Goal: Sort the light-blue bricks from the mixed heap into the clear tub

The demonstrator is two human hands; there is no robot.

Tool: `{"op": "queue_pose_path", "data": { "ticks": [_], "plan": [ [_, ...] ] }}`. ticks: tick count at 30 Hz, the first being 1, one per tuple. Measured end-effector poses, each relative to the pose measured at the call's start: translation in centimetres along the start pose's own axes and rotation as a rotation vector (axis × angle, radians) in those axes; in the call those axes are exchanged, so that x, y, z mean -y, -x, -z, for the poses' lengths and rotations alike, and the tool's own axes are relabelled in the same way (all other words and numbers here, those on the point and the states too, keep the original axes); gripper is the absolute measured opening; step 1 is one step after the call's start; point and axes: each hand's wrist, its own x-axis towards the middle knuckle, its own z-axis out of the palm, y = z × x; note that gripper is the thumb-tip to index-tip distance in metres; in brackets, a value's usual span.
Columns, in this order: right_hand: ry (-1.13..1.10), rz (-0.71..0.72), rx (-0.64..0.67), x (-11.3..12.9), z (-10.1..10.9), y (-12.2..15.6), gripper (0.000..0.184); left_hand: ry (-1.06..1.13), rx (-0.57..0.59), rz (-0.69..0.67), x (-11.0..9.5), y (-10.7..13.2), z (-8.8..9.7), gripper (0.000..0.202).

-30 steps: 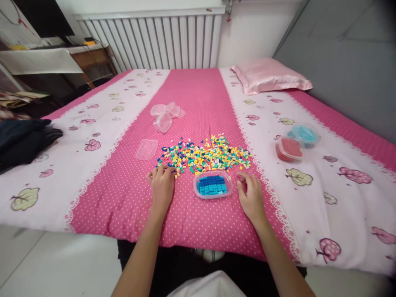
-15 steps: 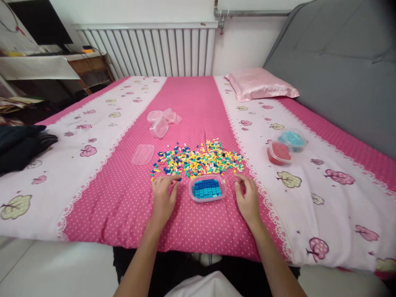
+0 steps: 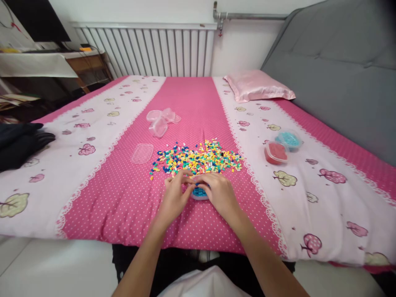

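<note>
My left hand (image 3: 176, 194) and my right hand (image 3: 219, 193) meet over a small clear plastic tub (image 3: 201, 198). Thumbs and fingers are pinched, with the fingertips touching or nearly so above the tub's left part. Whatever they hold is too small and covered to make out. Rows of blue toy bricks (image 3: 199, 192) show inside the tub between my hands; its right side is hidden under my right hand. Just beyond my fingers spreads a loose pile of small toy bricks (image 3: 206, 159), yellow, green, white, blue and red.
A clear lid (image 3: 142, 153) lies flat left of the pile, with several clear lids or tubs (image 3: 159, 126) farther back. To the right stand a tub of red pieces (image 3: 276, 153) and a tub of light blue pieces (image 3: 289, 140). A pink pillow (image 3: 258, 84) lies at the far right.
Both hands have moved inward from either side of the tub and now come together over it. A small dark blue brick seen at my left fingertips before is now out of sight.
</note>
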Motion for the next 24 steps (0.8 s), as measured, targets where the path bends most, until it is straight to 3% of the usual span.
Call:
{"op": "queue_pose_path", "data": {
  "ticks": [2, 6, 10, 24],
  "plan": [
    [0.032, -0.052, 0.026, 0.1, 0.0, 0.1, 0.015, -0.161, -0.028, -0.037, 0.1, 0.5, 0.2, 0.017],
    [0.115, -0.125, 0.109, 0.7, 0.0, -0.1, 0.004, -0.429, -0.059, -0.122, 0.6, 1.6, 0.3, 0.026],
    [0.191, -0.164, 0.193, 1.4, -0.4, -0.2, 0.018, -0.584, -0.032, -0.153, 0.9, 2.2, 0.0, 0.028],
    [0.291, -0.248, 0.286, 2.0, -0.8, -0.7, 0.026, -0.671, -0.033, -0.173, 0.9, 2.5, -0.3, 0.032]
  ]
}}
